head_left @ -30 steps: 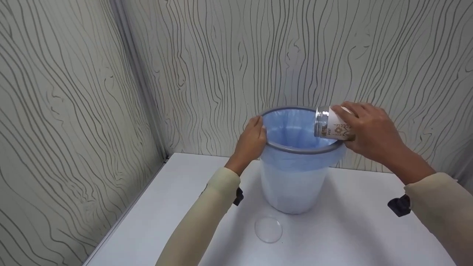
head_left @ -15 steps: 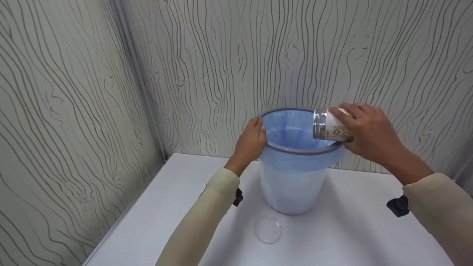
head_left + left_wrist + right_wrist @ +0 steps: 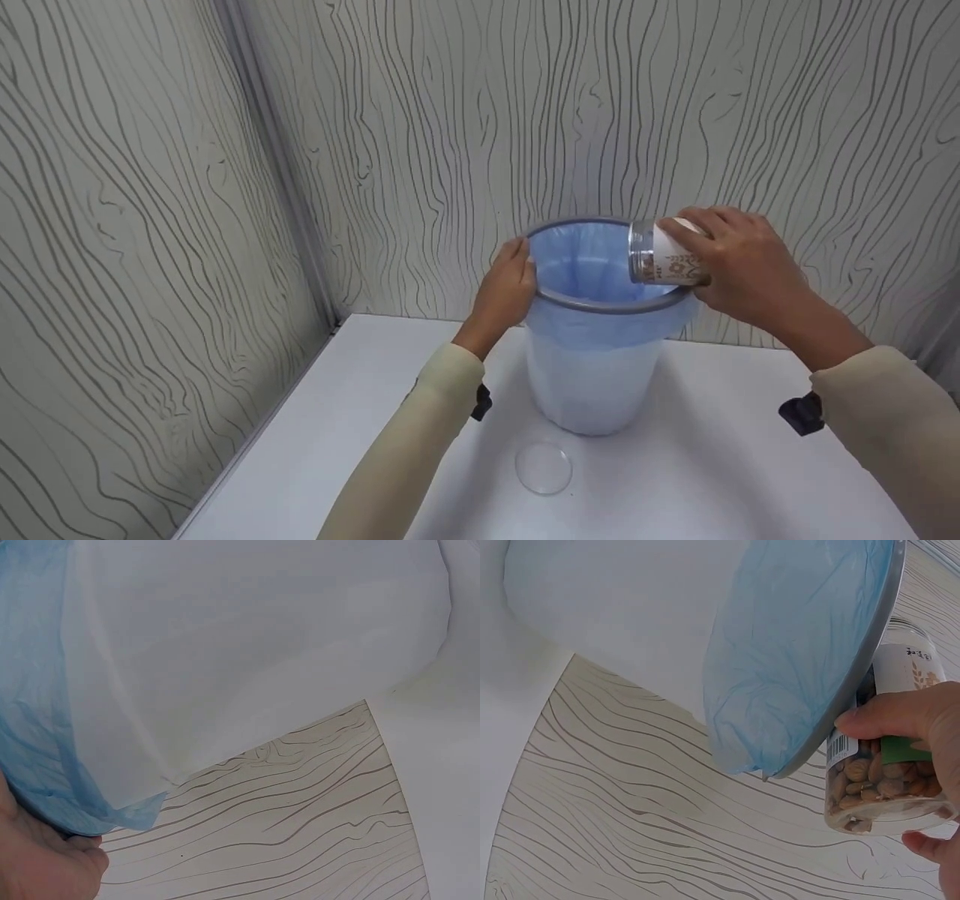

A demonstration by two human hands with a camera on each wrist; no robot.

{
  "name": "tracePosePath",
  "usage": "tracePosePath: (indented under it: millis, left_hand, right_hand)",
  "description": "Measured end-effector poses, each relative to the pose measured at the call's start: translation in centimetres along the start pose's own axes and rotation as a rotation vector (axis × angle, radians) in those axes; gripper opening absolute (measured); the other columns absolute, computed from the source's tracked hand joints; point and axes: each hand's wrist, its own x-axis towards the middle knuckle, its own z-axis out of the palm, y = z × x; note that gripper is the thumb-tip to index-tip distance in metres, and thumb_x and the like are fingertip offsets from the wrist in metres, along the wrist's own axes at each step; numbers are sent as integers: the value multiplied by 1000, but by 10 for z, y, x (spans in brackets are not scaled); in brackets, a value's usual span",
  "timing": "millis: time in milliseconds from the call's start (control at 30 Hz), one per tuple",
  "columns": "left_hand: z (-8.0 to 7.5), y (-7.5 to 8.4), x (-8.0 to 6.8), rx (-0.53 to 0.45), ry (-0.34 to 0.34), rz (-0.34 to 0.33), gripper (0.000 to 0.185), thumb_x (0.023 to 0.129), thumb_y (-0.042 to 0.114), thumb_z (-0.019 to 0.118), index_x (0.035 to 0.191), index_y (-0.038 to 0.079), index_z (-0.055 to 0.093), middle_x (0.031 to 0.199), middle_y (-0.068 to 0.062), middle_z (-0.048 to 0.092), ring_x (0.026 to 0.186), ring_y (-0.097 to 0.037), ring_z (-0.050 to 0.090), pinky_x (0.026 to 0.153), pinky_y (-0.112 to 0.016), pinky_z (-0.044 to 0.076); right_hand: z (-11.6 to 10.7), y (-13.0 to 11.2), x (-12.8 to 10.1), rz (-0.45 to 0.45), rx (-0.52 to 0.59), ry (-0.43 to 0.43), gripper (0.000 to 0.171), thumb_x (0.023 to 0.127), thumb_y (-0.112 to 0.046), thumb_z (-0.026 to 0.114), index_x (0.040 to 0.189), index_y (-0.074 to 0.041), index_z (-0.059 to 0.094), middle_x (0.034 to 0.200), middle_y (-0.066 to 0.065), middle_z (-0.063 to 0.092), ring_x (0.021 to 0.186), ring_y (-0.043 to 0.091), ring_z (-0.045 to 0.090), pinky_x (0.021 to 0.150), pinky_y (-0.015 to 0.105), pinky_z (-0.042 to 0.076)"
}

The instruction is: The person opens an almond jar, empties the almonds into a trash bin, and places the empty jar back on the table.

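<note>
The right hand (image 3: 742, 270) has edged the jar (image 3: 664, 255) further inward — fingers wrapped round it, mouth now over the bin (image 3: 600, 352) at its 3 o'clock rim. The nuts remain inside the jar, while the left hand (image 3: 510, 289) grips the rim at 9 o'clock.

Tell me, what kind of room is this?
Probably a small staged corner indoors, not a real kitchen. A white table sits tight against walls with wood-grain wallpaper, and it holds only a bin and a clear lid.

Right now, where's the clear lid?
In the head view, the clear lid lies flat on the white table, just in front of the bin.
</note>
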Motion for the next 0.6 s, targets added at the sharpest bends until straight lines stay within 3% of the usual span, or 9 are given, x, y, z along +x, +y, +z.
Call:
tracePosePath:
  millis: [600]
  left_hand:
    - [0, -1, -1, -11, -4, 12, 53, 110, 24, 30, 155, -4, 31, 164, -16, 29, 152, -26, 25, 123, -38, 22]
  right_hand:
    - [-1, -1, 1, -25, -26, -1, 94, 56, 5, 92, 141, -12, 58, 135, 21, 58, 121, 46, 53, 96, 69, 43]
